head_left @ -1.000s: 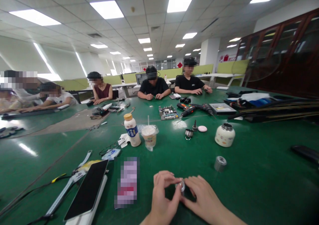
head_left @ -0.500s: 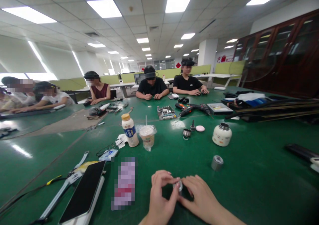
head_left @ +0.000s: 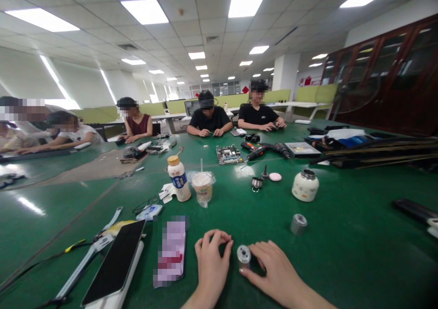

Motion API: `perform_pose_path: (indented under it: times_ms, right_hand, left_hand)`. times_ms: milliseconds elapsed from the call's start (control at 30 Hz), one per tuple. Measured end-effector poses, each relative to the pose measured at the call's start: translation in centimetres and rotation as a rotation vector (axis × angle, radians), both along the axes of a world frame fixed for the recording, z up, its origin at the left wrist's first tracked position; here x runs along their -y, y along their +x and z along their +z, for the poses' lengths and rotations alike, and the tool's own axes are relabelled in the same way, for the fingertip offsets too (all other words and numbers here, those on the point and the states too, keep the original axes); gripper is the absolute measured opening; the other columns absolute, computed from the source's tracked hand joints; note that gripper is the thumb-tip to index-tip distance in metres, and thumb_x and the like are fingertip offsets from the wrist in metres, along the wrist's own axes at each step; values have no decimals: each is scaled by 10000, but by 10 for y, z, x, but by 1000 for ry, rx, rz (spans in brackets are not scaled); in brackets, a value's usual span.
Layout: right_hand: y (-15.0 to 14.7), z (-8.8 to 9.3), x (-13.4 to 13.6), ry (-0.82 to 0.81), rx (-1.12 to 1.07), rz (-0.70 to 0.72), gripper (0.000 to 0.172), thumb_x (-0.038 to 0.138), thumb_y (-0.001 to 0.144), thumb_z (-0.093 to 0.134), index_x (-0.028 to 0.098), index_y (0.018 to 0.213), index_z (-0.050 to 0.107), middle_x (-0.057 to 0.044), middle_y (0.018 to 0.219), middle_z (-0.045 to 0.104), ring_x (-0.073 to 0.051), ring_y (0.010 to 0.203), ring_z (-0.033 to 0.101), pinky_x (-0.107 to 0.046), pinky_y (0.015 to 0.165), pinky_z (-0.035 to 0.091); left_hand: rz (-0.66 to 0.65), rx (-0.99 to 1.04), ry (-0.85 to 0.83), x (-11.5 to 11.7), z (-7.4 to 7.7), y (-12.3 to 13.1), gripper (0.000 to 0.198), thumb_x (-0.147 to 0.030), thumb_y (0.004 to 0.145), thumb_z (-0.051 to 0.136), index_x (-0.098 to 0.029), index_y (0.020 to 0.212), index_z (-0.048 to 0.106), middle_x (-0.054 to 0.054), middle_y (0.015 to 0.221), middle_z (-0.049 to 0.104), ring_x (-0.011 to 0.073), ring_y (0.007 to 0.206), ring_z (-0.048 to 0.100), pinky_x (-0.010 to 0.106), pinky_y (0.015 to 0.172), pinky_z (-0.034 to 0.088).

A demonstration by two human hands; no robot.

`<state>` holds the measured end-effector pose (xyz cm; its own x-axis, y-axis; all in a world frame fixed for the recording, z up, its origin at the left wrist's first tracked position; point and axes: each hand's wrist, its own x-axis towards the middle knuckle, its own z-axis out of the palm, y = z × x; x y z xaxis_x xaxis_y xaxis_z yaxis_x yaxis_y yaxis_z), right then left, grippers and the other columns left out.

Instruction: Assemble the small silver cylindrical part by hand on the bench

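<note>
Change: the left hand (head_left: 212, 260) has let go of the metal cylinder (head_left: 243, 255) and drawn aside; both held it before.
Left hand: fingers curled, thumb meeting fingertips; anything pinched there cannot be told.
Right hand (head_left: 275, 270): thumb and forefinger loosely close on the cylinder's foot, likely steadying it upright on the surface (head_left: 342, 236).
Containers: cream jar (head_left: 307, 187) lidless, contents hidden; bagged cup (head_left: 202, 187) holds a pale drink.

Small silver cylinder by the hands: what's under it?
The small silver metal cylinder stands upright on the green table. The right hand touches its base; the left hand is apart. Its bottom face is hidden.
</note>
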<state>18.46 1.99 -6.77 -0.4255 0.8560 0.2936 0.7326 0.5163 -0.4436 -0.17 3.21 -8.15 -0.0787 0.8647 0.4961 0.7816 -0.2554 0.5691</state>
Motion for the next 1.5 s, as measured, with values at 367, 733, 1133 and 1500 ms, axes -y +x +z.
perform_pose_path:
  times_ms: [367, 733, 1133, 1500]
  right_hand:
    - [1, 3, 1, 0, 10, 18, 129, 333, 825, 653, 227, 873, 597, 14, 789, 630, -179, 738, 569, -282, 685, 326]
    - [1, -2, 0, 5, 2, 9, 119, 309, 814, 658, 232, 880, 596, 13, 781, 627, -179, 734, 575, -302, 759, 359]
    - [2, -3, 0, 5, 12, 26, 151, 364, 852, 620, 225, 904, 590, -4, 822, 642, -190, 776, 579, -296, 721, 341]
    - [2, -1, 0, 25, 15, 17, 208, 417, 830, 644, 231, 915, 605, 6, 802, 636, -184, 764, 587, -284, 703, 356]
  left_hand:
    - [-240, 145, 326, 18, 7, 11, 151, -160, 797, 689, -231, 803, 555, 20, 825, 714, 216, 916, 605, 363, 796, 512]
    - [-278, 230, 243, 21, 13, 19, 105, -121, 810, 593, -207, 866, 569, 73, 884, 649, 230, 953, 628, 374, 759, 585]
    - [-336, 283, 219, 23, 16, 19, 179, -104, 814, 571, -222, 944, 538, 58, 906, 688, 234, 988, 647, 408, 803, 576]
    - [39, 202, 318, 10, 6, 9, 89, -233, 835, 626, -223, 848, 539, 34, 852, 697, 237, 895, 642, 415, 819, 466]
